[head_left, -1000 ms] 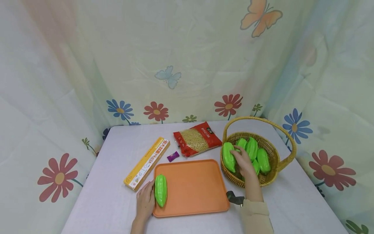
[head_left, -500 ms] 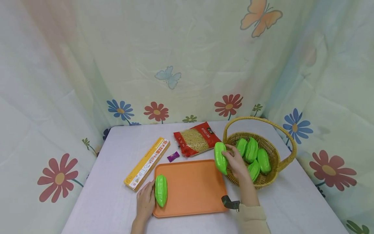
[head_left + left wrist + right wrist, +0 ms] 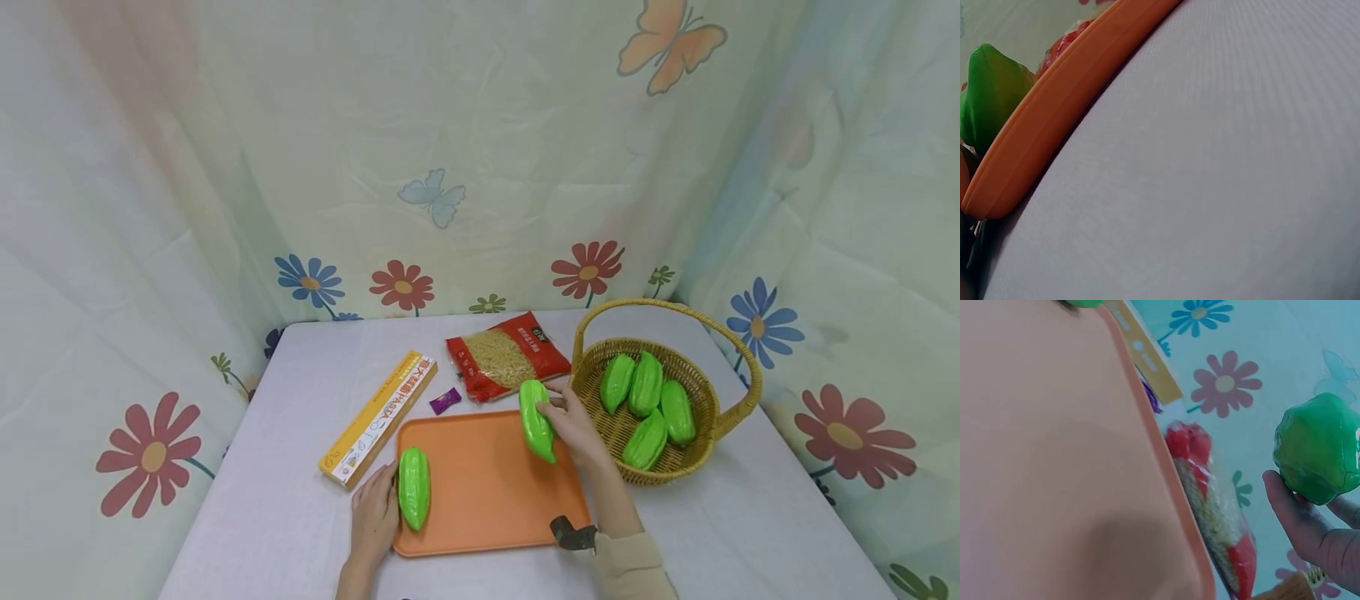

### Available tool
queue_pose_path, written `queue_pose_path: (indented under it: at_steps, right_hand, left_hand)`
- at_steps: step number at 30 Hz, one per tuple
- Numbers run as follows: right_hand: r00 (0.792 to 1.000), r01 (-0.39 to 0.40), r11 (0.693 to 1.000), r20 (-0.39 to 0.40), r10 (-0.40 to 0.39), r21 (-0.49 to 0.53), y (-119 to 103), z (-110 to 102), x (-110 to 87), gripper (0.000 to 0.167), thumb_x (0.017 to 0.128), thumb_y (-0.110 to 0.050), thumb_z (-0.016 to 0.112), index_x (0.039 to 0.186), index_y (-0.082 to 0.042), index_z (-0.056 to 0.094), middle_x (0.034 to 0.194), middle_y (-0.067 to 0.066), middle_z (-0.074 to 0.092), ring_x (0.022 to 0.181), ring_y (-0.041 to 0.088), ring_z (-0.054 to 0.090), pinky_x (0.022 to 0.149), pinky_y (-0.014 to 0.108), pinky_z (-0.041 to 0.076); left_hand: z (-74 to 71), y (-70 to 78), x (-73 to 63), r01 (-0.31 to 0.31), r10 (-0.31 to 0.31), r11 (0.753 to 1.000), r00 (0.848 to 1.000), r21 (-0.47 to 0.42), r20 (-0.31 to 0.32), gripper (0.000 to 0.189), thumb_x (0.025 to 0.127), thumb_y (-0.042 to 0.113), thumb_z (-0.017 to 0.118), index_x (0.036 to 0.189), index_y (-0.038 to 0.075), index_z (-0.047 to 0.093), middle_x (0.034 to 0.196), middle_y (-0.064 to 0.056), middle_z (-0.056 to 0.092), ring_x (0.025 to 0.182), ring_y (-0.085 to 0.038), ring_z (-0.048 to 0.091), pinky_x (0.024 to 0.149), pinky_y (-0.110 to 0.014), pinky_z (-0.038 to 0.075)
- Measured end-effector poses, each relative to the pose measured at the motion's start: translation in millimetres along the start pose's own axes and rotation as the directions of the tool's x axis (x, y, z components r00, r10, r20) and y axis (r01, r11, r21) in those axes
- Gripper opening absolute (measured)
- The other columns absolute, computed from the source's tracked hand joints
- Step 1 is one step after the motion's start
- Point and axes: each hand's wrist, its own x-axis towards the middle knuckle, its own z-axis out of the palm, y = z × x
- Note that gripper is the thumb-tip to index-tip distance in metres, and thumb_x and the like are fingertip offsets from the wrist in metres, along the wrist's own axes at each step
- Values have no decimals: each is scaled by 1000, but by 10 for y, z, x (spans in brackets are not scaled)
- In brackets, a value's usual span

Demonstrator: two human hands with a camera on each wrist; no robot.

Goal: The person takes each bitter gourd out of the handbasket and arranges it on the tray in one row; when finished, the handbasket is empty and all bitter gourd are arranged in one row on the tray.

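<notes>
My right hand [image 3: 572, 423] holds a bright green, ridged star fruit [image 3: 537, 419] above the right part of an orange tray [image 3: 487, 487]. In the right wrist view, thumb and fingers grip this star fruit [image 3: 1319, 449] near one end, clear of the tray [image 3: 1041, 456]. A second star fruit [image 3: 414, 489] lies lengthwise along the tray's left side. Beside it, my left hand [image 3: 375, 515] rests at the left rim, its fingers fairly straight. The left wrist view shows the tray's edge [image 3: 1054, 112] and a star fruit tip [image 3: 994, 94]; the left hand is mostly out of sight there.
A wicker basket [image 3: 708, 417] with several green star fruits and a tall handle stands right of the tray. Behind the tray lie a red pasta bag [image 3: 506, 357] and a small purple packet [image 3: 446, 401]. A yellow-and-white pasta box [image 3: 377, 421] lies at left.
My right hand has lifted a star fruit out of the basket and carried it left over the tray. The left hand has stayed at the tray's left rim.
</notes>
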Motion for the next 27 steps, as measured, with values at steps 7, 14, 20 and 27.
queue_pose_path:
  at_steps: [7,14,20,27]
  right_hand:
    - [1000,8,994,30,-5,-112,49,270,-41,49,90,-11,55,133,2,36,115,26,49,93,28,57,69,33,52]
    - [996,42,965,86,-21,-257,134,516,-78,47,88,-13,58,130,0,41,113,22,53,95,29,56,68,34,53]
    - [991,49,937,134,-2,-346,220,684,-116,48,88,-17,58,129,0,40,109,18,54,89,25,57,67,32,53]
    - [987,63,934,162,-5,-353,294,877,-158,50,85,-13,60,128,4,42,102,17,56,86,24,58,64,30,53]
  left_hand:
    - [-2,12,11,-2,1,1000,1000,-15,-11,39,92,7,45,132,8,49,129,-11,52,122,-30,42,101,-48,23]
    - [-2,14,3,-16,16,1000,1000,-14,-24,39,92,6,45,131,7,49,128,-12,53,121,-31,43,100,-50,24]
    - [4,18,10,-27,27,1000,999,-7,-41,38,92,5,46,130,6,50,127,-11,54,120,-31,44,98,-51,26]
    - [-1,27,8,-4,4,1000,1000,-11,-22,39,92,7,45,130,7,50,128,-11,54,121,-31,43,99,-51,25]
